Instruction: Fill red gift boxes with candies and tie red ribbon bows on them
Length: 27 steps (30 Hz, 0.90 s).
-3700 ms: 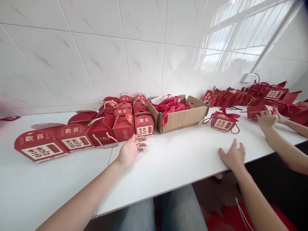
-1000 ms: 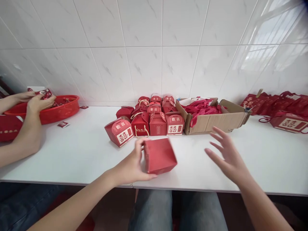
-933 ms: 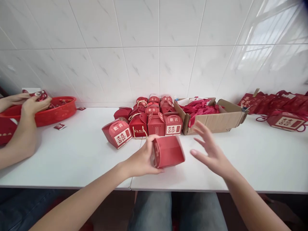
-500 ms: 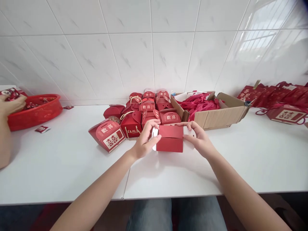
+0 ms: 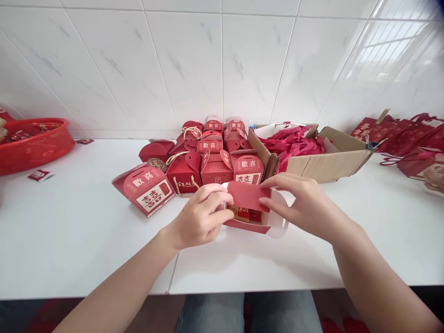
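A small red gift box (image 5: 247,225) stands on the white table in front of me, its red top flap (image 5: 247,194) raised at the front. Through the gap I see red and gold wrapped packets (image 5: 243,213), partly covered by the flap. My left hand (image 5: 199,215) is closed on the left side of the box, fingers curled at the opening. With thumb and fingers, my right hand (image 5: 303,203) grips the flap's right end. A pale side flap (image 5: 280,222) sticks out below the right hand.
Several closed red gift boxes (image 5: 217,169) stand behind, one tilted box (image 5: 144,188) to their left. A cardboard carton (image 5: 319,167) holds red ribbons (image 5: 294,147). At left are a red basin (image 5: 41,145) and a loose packet (image 5: 40,175). Another person's hand (image 5: 435,178) shows at right.
The box's top flaps lay nearly closed before; now one is lifted and the contents show. My left hand has curled in at the opening. The view has shifted slightly right.
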Motion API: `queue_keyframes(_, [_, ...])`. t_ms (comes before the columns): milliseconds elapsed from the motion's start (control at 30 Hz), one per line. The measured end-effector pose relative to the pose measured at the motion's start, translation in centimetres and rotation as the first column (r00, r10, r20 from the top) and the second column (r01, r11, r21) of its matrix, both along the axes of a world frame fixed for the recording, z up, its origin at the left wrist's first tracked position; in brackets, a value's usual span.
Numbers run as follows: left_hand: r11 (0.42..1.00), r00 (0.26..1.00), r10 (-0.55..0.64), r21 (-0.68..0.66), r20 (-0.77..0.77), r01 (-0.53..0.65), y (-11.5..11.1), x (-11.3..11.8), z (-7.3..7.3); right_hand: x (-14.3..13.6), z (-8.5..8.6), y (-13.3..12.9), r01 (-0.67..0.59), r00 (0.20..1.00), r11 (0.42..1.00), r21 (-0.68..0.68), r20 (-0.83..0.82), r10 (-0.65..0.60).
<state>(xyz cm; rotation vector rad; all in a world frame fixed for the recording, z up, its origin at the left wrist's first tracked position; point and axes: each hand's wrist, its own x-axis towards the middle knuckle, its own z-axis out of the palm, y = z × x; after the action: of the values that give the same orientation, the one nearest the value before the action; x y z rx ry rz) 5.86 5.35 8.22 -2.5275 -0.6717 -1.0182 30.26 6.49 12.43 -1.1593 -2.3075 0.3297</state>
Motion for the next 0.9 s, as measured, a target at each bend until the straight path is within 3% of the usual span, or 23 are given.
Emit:
queue_keyframes(133, [0.999,0.999,-0.034,0.021,-0.021,0.034,-0.1,-0.2,0.2,0.0,0.4,-0.2,-0.071,0.987,0.997,-0.029,0.143,0.074])
queue_keyframes(433, [0.995,0.996,-0.073,-0.072,-0.057,0.069,-0.4,-0.4,1.0,-1.7,3.4,2.5,-0.092,0.876,0.993,0.078,0.48,0.044])
queue_keyframes(633, [0.988,0.993,-0.103,-0.126,-0.062,0.094,-0.5,-0.4,0.4,-2.1,3.2,3.3,-0.016,0.887,0.988,0.155,0.458,-0.058])
queue_keyframes(900, [0.998,1.0,0.01,-0.064,-0.013,-0.011,-0.6,-0.2,0.0,-2.0,3.2,3.8,-0.068,0.942,0.998,0.018,0.331,0.058])
